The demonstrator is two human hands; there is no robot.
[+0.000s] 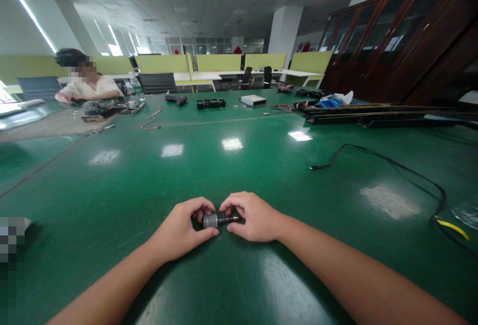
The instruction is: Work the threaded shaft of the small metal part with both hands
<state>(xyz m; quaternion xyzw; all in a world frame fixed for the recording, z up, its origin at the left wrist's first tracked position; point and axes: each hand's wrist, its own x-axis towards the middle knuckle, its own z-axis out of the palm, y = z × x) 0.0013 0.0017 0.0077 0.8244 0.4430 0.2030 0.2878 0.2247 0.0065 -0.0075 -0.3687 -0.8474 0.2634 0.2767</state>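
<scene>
A small grey metal cylinder with a thin, stepped dark shaft (210,221) lies sideways, low at the green tabletop, between my two hands. My left hand (181,228) has its fingers and thumb curled around the thick grey end. From the other side, my right hand (257,217) curls its thumb and fingers about the shaft, whose tip points toward the palm. Part of the grey end is hidden by my left fingers. Whether the part rests on the table or is slightly raised, I cannot tell.
A black cable (388,158) with a yellow piece (452,229) winds along the right. Farther back are a white box (253,100), a black frame-like part (211,103), dark rails (336,115) and several tools. A person (93,86) sits at the far left.
</scene>
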